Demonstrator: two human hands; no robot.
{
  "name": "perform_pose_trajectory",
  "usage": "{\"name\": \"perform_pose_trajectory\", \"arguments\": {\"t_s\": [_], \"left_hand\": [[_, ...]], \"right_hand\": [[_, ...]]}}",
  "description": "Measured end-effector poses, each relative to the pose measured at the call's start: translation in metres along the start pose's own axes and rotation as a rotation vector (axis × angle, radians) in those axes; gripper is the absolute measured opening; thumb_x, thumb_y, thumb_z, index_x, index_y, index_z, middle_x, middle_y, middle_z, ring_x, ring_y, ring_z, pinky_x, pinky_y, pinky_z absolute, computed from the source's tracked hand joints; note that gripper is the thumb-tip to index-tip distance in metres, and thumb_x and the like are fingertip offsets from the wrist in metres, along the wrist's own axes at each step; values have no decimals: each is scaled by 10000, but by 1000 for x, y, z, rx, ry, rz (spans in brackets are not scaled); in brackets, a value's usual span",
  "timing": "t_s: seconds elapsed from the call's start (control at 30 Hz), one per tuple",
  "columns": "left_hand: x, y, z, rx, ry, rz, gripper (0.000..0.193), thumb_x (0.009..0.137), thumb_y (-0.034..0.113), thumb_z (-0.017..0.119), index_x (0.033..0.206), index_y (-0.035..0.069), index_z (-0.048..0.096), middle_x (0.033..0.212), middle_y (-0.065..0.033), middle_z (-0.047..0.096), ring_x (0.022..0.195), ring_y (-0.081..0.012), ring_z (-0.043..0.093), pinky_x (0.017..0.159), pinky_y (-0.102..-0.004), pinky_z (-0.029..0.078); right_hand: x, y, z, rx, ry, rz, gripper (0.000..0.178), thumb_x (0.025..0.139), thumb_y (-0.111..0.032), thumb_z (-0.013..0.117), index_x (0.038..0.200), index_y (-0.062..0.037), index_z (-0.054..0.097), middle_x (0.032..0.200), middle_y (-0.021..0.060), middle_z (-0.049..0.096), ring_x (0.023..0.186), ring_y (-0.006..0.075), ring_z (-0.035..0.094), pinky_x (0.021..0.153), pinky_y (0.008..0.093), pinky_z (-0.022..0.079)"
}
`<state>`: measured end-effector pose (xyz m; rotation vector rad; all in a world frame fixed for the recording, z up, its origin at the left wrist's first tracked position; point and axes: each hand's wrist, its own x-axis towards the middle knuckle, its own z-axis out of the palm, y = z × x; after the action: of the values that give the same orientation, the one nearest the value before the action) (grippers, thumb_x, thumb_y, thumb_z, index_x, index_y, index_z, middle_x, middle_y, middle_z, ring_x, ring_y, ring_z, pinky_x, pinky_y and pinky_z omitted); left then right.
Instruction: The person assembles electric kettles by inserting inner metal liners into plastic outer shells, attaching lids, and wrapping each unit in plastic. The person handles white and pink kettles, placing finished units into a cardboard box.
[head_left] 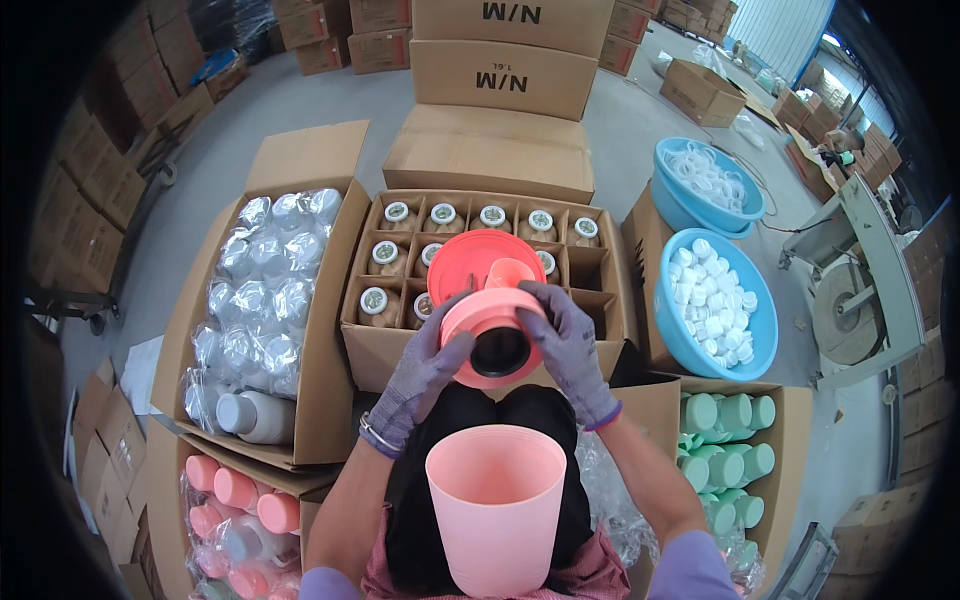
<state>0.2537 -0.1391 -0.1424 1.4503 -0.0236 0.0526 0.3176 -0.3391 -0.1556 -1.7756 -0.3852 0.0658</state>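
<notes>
In front of me I hold a pink round lid-like piece [465,318] with a dark round centre, tilted so its stepped rim shows. My left hand [425,365], in a grey-purple glove, grips its left edge with the fingers closed. The other edge is gripped by my right hand [568,345], gloved the same way. Behind the piece, a red round disc [465,262] and a small pink cup [511,270] lie over the divided carton. A tall pink tub [498,530], its mouth facing up, rests at my lap below both hands.
The divided carton [385,345] holds several jars with patterned lids. At left stands a carton of plastic-wrapped bottles [265,300]; pink-capped bottles [235,488] sit nearer. Blue basins at right hold white caps [712,305] and clear rings [705,178], above green bottles [730,465].
</notes>
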Motion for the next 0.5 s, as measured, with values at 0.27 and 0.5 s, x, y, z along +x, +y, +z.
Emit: {"name": "perform_pose_trajectory", "arguments": {"t_s": [0.27, 0.5], "left_hand": [[32, -9, 21, -284, 510, 81, 247, 961, 173, 667, 1142, 6, 658, 990, -4, 666, 868, -57, 580, 781, -225, 473], [30, -17, 15, -350, 627, 106, 275, 955, 196, 659, 1129, -17, 651, 997, -25, 647, 902, -68, 568, 829, -242, 463]], "right_hand": [[15, 4, 12, -666, -100, -286, 395, 936, -303, 639, 1201, -10, 633, 1017, 169, 657, 922, 202, 678, 745, 334, 527], [40, 157, -39, -889, 15, 12, 376, 850, -244, 699, 1164, -49, 627, 1092, 126, 647, 996, 305, 617, 857, 421, 491]]}}
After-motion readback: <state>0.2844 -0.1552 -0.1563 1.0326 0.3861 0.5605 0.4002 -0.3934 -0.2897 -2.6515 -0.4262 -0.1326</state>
